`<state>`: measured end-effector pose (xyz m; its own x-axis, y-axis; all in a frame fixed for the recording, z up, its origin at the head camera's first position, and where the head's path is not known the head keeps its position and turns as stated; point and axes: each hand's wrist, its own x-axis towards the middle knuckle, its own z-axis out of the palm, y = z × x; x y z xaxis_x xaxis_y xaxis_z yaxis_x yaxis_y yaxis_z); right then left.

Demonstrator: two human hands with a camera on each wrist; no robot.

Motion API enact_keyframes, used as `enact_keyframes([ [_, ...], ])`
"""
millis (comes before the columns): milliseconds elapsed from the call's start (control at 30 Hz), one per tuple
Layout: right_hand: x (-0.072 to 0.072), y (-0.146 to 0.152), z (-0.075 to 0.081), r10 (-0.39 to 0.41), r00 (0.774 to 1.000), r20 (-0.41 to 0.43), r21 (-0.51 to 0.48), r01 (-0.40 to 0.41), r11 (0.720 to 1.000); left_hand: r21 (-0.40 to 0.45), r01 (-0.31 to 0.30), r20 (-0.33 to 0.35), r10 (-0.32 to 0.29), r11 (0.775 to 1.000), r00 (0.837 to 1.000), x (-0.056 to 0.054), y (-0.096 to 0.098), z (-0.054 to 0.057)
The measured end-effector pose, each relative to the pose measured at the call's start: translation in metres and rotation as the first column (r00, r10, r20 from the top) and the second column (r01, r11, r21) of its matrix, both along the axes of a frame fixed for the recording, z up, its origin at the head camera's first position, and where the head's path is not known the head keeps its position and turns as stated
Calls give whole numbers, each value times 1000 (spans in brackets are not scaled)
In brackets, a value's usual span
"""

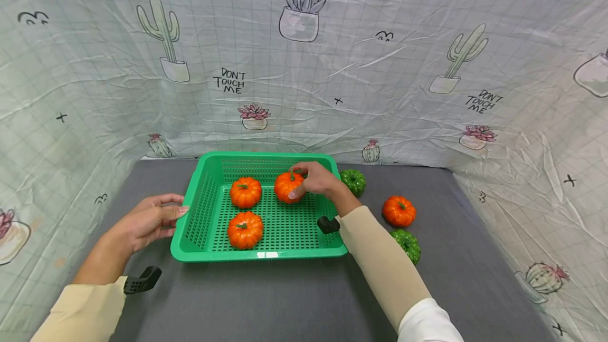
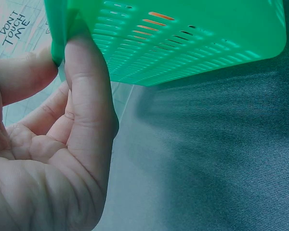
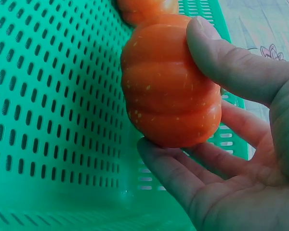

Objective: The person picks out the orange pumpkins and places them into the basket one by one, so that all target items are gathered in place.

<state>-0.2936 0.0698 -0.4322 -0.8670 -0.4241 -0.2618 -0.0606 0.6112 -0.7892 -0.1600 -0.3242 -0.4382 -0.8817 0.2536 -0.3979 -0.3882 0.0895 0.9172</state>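
Note:
A green plastic basket (image 1: 304, 254) with slotted walls stands on the grey table. My left hand (image 1: 151, 220) pinches its left rim between thumb and fingers; the left wrist view shows the thumb and forefinger on the rim (image 2: 60, 29). Inside the basket, toward its back right, my right hand (image 1: 317, 179) grips an orange pumpkin (image 3: 171, 86) with the thumb on one side and fingers on the other. Two more orange pumpkins lie in the basket's left half, one at the back (image 1: 246, 192) and one at the front (image 1: 245, 230).
Right of the basket are a green pumpkin (image 1: 353, 181) near its back corner, an orange pumpkin (image 1: 399, 211), and another green pumpkin (image 1: 407, 245) partly hidden by my right sleeve. A printed cloth (image 1: 304, 94) hangs behind and at both sides of the table (image 1: 247, 300).

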Motion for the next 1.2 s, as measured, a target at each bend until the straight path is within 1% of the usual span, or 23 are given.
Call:
enact_keyframes([
  [500,-2,0,-3,35,999,13,52,-36,998,-13,9,0,-9,1000,1000,0,2,0],
  [700,-2,-2,-4,42,999,7,78,-43,996,-9,0,0,0,1000,1000,1,2,0],
  [800,-2,-3,-5,51,999,-4,94,-51,994,-14,-4,0,4,1000,1000,1,1,-1],
  [1000,-2,-4,-9,98,994,-52,172,-88,981,-18,-1,6,2,1000,1000,1,0,-2],
  [1200,-1,-4,-6,88,994,-68,181,-74,981,-16,-5,0,5,1000,1000,1,1,-1],
])
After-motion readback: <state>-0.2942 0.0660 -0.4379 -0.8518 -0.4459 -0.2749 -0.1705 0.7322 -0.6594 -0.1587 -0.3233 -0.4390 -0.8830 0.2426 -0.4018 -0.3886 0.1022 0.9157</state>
